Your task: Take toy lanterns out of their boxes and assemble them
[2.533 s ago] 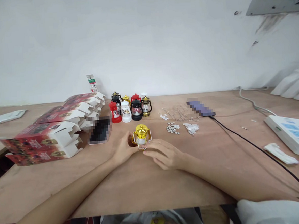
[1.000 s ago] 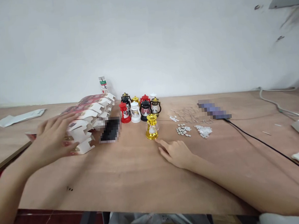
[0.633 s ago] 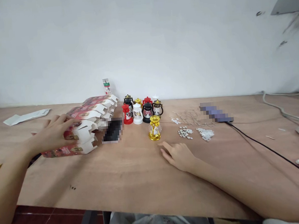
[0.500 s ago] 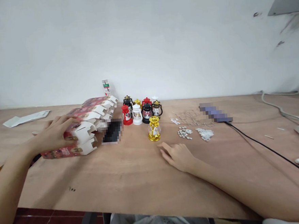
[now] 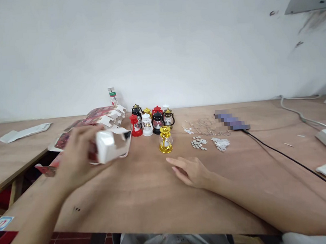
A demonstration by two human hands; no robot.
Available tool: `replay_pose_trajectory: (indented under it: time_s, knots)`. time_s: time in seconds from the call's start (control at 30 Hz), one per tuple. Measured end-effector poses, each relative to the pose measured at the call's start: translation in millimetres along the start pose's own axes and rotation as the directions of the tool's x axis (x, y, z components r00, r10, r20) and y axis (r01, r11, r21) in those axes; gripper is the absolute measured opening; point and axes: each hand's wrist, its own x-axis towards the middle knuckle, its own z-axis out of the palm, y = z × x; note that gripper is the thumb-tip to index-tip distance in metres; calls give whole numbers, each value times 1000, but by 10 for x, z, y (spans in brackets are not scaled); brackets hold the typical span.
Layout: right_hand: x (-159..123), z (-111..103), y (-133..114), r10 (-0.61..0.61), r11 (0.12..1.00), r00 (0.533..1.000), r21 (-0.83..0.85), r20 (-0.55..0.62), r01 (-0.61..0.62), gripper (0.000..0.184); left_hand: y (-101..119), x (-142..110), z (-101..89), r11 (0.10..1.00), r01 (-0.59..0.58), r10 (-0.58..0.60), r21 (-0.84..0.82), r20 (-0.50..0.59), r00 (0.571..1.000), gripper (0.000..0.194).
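Wrapped in my left hand point(image 5: 72, 163) is a small red printed cardboard box point(image 5: 105, 147), its white open end facing right. The hand is somewhat blurred. More flattened or part-folded boxes point(image 5: 102, 112) lie in an overlapping row behind it. My right hand point(image 5: 193, 171) rests on the table with its fingers loosely stretched out, holding nothing. Just beyond those fingertips stands a gold mini lantern point(image 5: 165, 140), apart from the hand. Several more lanterns in red, white, black and gold, among them a white lantern point(image 5: 147, 125), are grouped behind it.
Right of the lanterns lie thin wire handles point(image 5: 208, 127), button cells point(image 5: 198, 143) and white plastic tabs point(image 5: 220, 144). A device with a black cable point(image 5: 276, 147) sits farther right. A small bottle point(image 5: 112, 96) stands by the wall; a white packet point(image 5: 25, 132) lies far left.
My left hand has taken one box from the row and moved right and towards me with it. My right hand has barely moved. The view has shifted slightly.
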Motion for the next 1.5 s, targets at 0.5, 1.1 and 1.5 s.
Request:
replay_pose_trajectory:
  time_s: [0.5, 1.1, 1.5]
  knots:
    - [19, -41, 4, 35, 997, 999, -68, -28, -37, 20, 745, -228, 1138, 895, -400, 367, -198, -187, 911, 40]
    - [38, -61, 53, 5, 997, 1000, 72, -21, -3, 18, 1025, -209, 966, 941, -280, 280, -189, -27, 960, 36]
    - [22, -43, 51, 96, 956, 995, 280, -23, -86, 28, 1003, -213, 983, 857, -385, 336, -343, -194, 922, 24]
